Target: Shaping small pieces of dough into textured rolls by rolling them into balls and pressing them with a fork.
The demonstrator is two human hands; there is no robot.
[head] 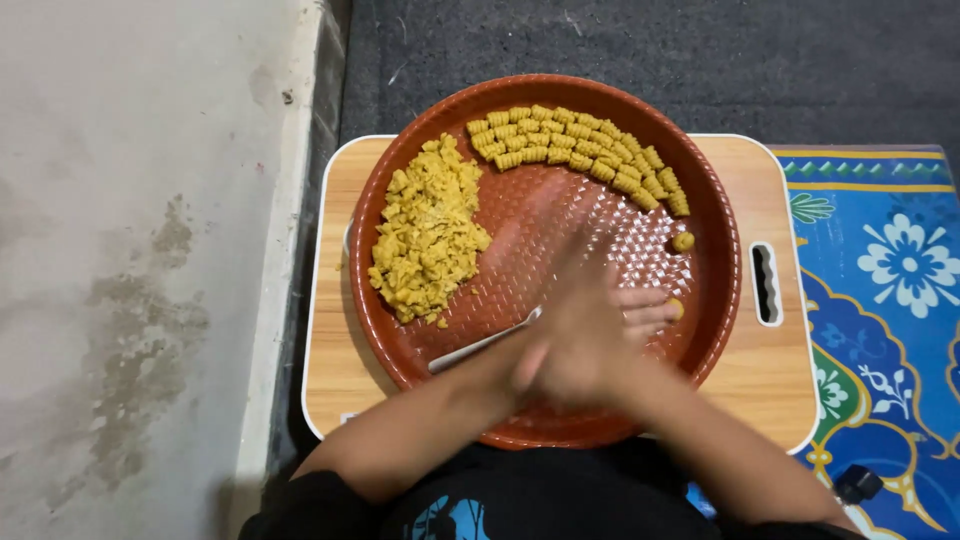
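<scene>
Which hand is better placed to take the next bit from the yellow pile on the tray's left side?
Probably the left hand: its arm enters from the side of the pile, so the reach is shorter. The right hand lies blurred across it.

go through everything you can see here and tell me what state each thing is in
Round red tray: flat on the wooden board.
Yellow dough pile: loose heap, tray's left.
Ridged dough pieces: rowed along the far rim.
Metal utensil: lying in the tray.
Left hand and right hand: overlapping, blurred.

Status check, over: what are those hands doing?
Both hands pressed together over the red tray, blurred. Dough piece at fingertips. Nothing blocking.
</scene>
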